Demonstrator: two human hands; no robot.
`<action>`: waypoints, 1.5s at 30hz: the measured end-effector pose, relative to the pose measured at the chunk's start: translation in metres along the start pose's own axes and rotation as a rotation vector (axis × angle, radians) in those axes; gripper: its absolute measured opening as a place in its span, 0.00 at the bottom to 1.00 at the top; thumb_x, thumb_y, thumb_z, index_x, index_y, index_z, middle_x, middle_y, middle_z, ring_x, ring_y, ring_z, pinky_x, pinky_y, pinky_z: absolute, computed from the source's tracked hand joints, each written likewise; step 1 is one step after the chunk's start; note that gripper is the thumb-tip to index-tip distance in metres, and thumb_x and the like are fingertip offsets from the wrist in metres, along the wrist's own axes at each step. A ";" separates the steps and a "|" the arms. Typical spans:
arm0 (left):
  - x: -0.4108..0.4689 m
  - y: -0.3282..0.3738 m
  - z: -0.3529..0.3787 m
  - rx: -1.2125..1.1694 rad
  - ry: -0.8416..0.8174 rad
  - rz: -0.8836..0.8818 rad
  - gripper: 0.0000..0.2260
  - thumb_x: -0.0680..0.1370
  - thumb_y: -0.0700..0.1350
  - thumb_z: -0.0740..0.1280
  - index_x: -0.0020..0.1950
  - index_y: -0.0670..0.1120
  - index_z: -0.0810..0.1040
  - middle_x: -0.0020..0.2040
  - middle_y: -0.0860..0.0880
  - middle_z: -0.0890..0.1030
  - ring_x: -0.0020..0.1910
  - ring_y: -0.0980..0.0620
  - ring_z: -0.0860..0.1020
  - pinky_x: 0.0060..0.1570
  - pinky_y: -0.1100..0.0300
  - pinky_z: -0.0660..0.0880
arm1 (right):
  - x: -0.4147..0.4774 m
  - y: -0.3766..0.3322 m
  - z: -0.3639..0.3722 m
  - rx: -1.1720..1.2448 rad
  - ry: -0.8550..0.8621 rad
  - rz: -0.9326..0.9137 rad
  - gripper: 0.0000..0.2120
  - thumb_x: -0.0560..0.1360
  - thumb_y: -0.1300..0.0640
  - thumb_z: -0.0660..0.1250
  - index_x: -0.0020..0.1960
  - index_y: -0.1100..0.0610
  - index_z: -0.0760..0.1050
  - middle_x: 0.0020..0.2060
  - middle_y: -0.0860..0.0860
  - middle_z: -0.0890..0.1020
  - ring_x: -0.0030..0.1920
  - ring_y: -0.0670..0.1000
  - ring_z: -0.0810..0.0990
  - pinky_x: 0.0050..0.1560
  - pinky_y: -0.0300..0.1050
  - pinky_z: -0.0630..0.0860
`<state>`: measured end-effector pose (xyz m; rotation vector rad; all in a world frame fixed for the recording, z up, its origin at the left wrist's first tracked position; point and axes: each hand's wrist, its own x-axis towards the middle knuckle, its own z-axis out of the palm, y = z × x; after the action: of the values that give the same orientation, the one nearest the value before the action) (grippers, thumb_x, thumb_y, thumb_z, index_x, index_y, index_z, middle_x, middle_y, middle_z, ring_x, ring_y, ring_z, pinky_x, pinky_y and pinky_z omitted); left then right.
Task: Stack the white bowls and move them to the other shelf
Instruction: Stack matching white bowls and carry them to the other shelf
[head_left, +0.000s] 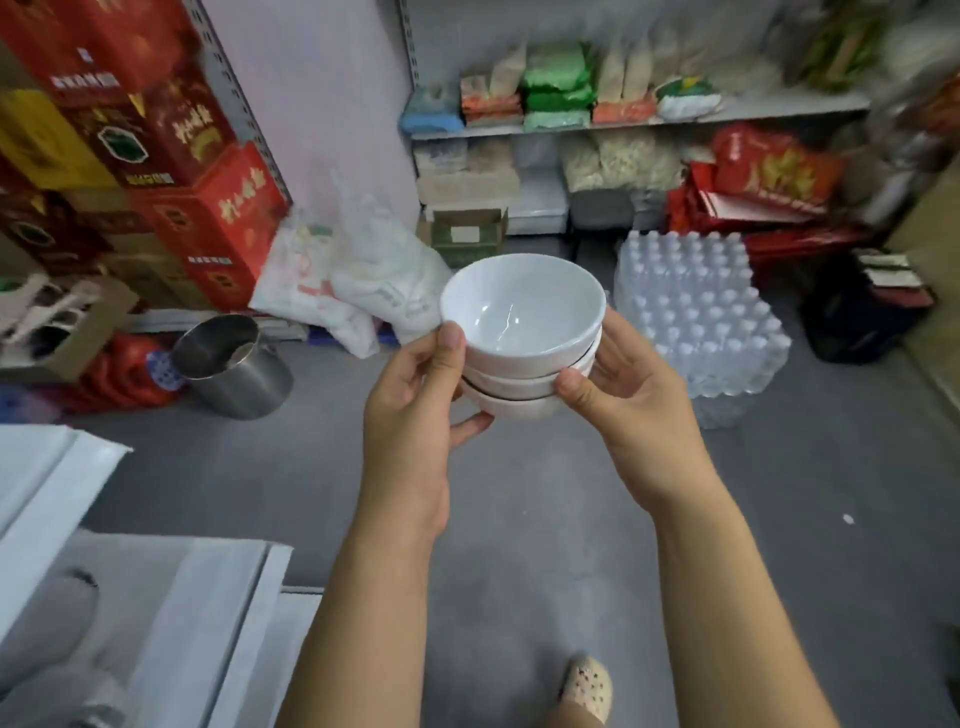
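Observation:
A stack of three white bowls (524, 317) is held in the air in front of me, above the grey floor. My left hand (415, 395) grips the stack's left side, thumb up against the top bowl and fingers curled under the bottom one. My right hand (628, 395) grips the right side, thumb on the lower bowls and fingers wrapped behind. The top bowl is empty and tilts slightly toward me.
A grey shelf (779, 110) with packaged goods stands ahead. Shrink-wrapped water bottles (696, 317) sit on the floor to the right, a steel pot (234, 358) and white bags (358, 275) to the left. Red boxes (156, 145) are piled far left. A white shelf edge (67, 488) lies near left.

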<state>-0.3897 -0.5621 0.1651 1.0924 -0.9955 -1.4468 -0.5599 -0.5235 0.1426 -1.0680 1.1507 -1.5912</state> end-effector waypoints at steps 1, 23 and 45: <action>0.007 0.014 0.016 -0.001 -0.016 -0.008 0.17 0.73 0.61 0.70 0.55 0.53 0.84 0.60 0.51 0.85 0.61 0.48 0.82 0.52 0.44 0.83 | 0.010 -0.017 -0.007 -0.004 0.018 -0.005 0.33 0.74 0.63 0.74 0.77 0.56 0.68 0.70 0.48 0.79 0.72 0.47 0.75 0.75 0.55 0.70; 0.179 0.186 0.179 -0.045 -0.008 0.150 0.12 0.78 0.60 0.69 0.51 0.53 0.84 0.50 0.58 0.86 0.58 0.48 0.83 0.46 0.48 0.85 | 0.250 -0.181 -0.046 -0.048 0.003 -0.233 0.30 0.74 0.62 0.73 0.75 0.55 0.71 0.64 0.45 0.83 0.66 0.43 0.80 0.64 0.41 0.78; 0.539 0.280 0.158 0.006 -0.079 0.213 0.16 0.75 0.61 0.71 0.54 0.51 0.84 0.51 0.57 0.86 0.57 0.49 0.83 0.47 0.47 0.85 | 0.609 -0.136 0.057 -0.009 0.049 -0.259 0.31 0.71 0.53 0.76 0.72 0.52 0.73 0.63 0.49 0.84 0.65 0.50 0.81 0.67 0.56 0.77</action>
<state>-0.5108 -1.1279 0.4066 0.9096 -1.1375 -1.3225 -0.6787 -1.0940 0.3740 -1.2301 1.0863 -1.8218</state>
